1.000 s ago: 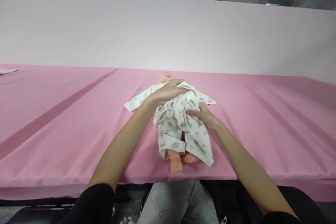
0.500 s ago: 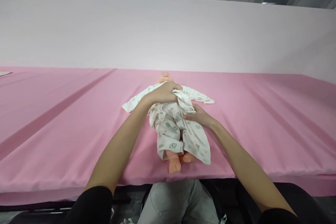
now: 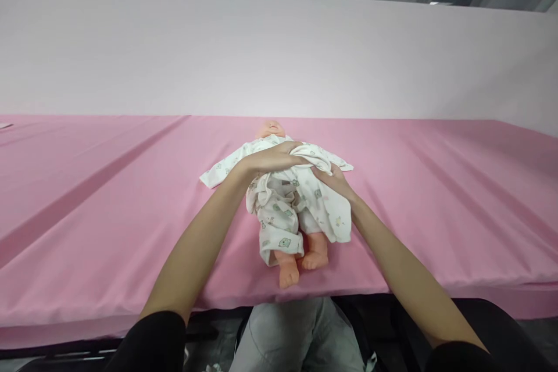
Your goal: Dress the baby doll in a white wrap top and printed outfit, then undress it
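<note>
item: baby doll [image 3: 269, 129], on its back on pink cloth [image 3: 131, 215], feet toward the person.
item: white printed baby garment [image 3: 326, 203], laid about the doll; one foreleg covered to the ankle, the other shin bare.
left hand [image 3: 279, 157]: partly closed, a bunched fold between thumb and fingers.
right hand [image 3: 333, 180]: curled on the garment's loose side, fingertips hidden.
step, as judged: gathering loose fabric; next move calls for a light grip, clear of the legs.

Over on the bench [image 3: 131, 203] a doll [image 3: 316, 247] lies lengthwise, feet [image 3: 288, 274] toward the person's lap [image 3: 296, 331], head [image 3: 271, 128] toward the wall [image 3: 279, 52] behind; left hand [image 3: 279, 157] and right hand [image 3: 336, 182] on its clothing [image 3: 279, 224].
</note>
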A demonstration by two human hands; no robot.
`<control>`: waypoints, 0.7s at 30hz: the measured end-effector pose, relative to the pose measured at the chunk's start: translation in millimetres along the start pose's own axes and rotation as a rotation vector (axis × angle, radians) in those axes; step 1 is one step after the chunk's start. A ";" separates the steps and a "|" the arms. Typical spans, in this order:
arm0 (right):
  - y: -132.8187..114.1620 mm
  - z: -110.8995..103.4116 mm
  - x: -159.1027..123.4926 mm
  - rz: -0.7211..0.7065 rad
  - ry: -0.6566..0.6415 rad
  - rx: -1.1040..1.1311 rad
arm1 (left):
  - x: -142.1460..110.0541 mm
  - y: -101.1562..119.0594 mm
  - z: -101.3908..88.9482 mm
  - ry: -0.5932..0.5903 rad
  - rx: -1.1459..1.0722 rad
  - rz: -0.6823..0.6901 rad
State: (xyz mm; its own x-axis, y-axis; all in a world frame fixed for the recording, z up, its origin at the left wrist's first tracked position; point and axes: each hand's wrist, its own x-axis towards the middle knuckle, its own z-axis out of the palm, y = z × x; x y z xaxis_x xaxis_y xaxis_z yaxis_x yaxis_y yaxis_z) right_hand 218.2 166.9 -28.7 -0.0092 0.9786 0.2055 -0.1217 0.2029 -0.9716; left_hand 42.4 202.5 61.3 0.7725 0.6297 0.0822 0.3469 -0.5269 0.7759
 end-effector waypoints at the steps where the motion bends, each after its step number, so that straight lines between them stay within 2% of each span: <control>1: 0.6 0.2 -1.5 -0.003 -0.048 -0.016 | 0.0 -0.9 -1.1 0.032 0.026 0.003; 5: -2.0 -1.3 -11.2 0.111 -0.335 -0.109 | 0.0 -0.3 -2.8 0.023 0.069 0.071; 8: -7.0 -2.7 -15.5 0.154 -0.437 -0.118 | -1.0 4.2 -1.1 0.014 0.040 0.084; 10: -9.3 -1.8 -15.1 0.152 -0.390 0.010 | -2.1 6.1 -0.2 0.025 0.032 0.088; 13: -9.9 1.4 -11.0 0.065 -0.182 0.198 | -3.7 4.1 -0.6 0.004 0.028 0.079; 16: -8.6 3.3 -7.3 0.009 -0.023 0.207 | -3.6 -1.3 -2.5 -0.054 0.102 0.003; 19: -7.1 2.7 -7.3 0.053 0.006 0.141 | -2.6 -3.5 -5.0 -0.078 0.182 -0.055; 21: -6.4 1.9 -9.0 0.097 -0.060 0.115 | -2.4 -1.8 -6.6 -0.051 0.135 -0.020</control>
State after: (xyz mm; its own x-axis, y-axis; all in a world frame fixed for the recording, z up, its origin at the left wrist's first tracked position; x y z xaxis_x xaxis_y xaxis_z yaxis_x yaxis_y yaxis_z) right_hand 217.2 156.7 -24.2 -0.0851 0.9890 0.1212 -0.2300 0.0989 -0.9682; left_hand 36.4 205.7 63.8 0.7894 0.6130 0.0331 0.4283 -0.5887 0.6856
